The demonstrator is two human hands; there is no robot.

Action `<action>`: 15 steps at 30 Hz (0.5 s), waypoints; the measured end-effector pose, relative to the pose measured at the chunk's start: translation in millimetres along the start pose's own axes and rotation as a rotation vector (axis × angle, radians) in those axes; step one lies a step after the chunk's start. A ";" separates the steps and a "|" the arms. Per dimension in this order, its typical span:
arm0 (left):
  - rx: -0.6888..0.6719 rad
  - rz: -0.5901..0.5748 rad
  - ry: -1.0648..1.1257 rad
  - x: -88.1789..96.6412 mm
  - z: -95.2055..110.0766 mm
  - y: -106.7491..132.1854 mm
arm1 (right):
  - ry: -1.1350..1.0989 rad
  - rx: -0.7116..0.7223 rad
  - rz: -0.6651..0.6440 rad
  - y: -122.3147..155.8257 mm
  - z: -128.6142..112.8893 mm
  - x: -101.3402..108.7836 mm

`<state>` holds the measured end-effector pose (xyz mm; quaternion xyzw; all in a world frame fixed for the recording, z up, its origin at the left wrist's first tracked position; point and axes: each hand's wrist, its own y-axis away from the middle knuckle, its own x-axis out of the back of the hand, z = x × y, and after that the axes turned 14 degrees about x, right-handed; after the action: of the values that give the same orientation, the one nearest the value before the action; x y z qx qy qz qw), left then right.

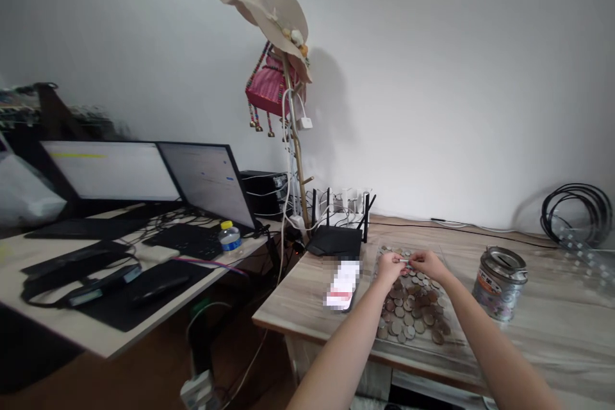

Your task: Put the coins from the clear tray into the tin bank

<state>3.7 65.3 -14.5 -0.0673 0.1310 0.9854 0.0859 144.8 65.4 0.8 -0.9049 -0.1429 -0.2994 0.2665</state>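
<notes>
Many loose coins (pixel 408 318) lie spread over a clear plastic tray (pixel 459 336) on the wooden table. Toward the tray's far side, my left hand (pixel 391 267) and my right hand (pixel 427 265) nearly meet above the coins. Fingers of both hands are pinched together around small silvery coins at the fingertips; how many is too small to tell. To the right of my right arm stands a round metal coin tin (pixel 500 285) with a slot in its lid, upright and apart from both hands.
Left of the tray lies a lit phone (pixel 343 285), with a black router (pixel 336 240) behind it. Coiled black cable (pixel 576 211) leans at the back right. A separate desk (pixel 120 339) on the left holds monitors and a bottle (pixel 229 238). A hat stand (pixel 298 160) rises between.
</notes>
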 end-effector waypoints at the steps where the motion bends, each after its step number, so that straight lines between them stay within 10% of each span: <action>1: -0.012 -0.020 -0.010 -0.3 0.2 0.8 | 0.029 -0.008 -0.020 -0.4 -5.1 2.4; 6: -0.108 -0.187 -0.077 -1.3 4.5 7.0 | 0.226 -0.063 0.005 3.8 -38.0 50.4; 15: -0.294 0.032 -0.547 -1.2 -0.5 12.3 | 0.473 -0.392 -0.027 79.0 -42.6 215.8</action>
<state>2.6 53.3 -11.8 0.1906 -0.0398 0.9766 0.0915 326.3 -2.0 131.7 -0.8423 -0.0283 -0.5271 0.1088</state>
